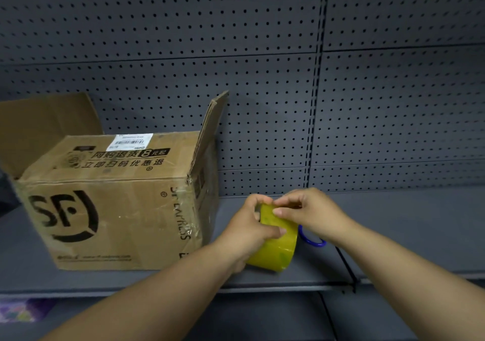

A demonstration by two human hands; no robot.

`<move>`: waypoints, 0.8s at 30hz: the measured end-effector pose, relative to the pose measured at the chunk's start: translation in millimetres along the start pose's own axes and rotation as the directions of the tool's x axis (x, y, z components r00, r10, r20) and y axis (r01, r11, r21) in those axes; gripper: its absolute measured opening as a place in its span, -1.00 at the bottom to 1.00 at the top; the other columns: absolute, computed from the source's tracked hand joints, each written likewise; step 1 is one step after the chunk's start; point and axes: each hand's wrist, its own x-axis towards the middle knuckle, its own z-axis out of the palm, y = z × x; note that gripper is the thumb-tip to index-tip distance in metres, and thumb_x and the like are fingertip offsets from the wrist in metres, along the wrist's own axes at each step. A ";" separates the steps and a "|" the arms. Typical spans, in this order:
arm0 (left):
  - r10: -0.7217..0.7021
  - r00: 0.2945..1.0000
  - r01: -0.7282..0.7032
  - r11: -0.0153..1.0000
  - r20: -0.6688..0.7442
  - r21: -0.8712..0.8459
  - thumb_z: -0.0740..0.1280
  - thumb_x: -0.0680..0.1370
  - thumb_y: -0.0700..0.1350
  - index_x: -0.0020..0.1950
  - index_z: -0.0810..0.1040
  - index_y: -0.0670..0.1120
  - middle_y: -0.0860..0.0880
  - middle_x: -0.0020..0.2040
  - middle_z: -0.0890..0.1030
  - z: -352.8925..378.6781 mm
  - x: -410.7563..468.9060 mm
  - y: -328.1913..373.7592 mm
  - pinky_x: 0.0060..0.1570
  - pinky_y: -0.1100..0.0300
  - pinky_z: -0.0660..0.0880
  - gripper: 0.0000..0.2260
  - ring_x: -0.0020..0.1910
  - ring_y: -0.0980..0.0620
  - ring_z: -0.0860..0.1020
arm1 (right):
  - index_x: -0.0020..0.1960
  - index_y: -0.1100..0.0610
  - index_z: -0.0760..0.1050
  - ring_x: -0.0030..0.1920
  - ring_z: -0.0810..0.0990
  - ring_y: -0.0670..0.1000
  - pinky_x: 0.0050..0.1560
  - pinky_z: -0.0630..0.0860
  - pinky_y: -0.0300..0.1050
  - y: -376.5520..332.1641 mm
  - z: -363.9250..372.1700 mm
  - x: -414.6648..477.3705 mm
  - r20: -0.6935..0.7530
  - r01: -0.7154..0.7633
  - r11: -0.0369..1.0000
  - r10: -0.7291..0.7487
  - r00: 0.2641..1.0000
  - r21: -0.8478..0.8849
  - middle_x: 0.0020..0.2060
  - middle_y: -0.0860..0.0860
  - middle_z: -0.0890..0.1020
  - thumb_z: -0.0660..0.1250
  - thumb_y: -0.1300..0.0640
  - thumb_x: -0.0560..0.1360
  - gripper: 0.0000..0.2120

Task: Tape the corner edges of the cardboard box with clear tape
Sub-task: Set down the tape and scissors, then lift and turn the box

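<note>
Both bare forearms reach forward from the lower edge and converge toward the middle. The left grip curls round a yellowish translucent roll of tape, with the thumb laid across its outer face and the fingers hooked over its top. The right grip, back of the hand up, has its curled fingertips pinching at the roll's upper edge, just beside the left fingers.
</note>
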 end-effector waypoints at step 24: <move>0.098 0.974 -0.072 0.989 -0.203 0.131 0.46 0.37 -0.29 0.10 0.36 0.10 -0.25 0.11 0.56 -16.4 -1.4 -3.7 0.16 -0.16 0.46 -0.54 0.11 -0.22 0.53 | -0.26 -0.06 0.36 -0.24 0.43 -0.26 -0.19 0.31 -0.49 0.2 14.9 -15.1 -0.181 0.267 0.962 -0.274 0.945 -0.064 -0.29 -0.18 0.44 0.28 0.25 0.50 -0.74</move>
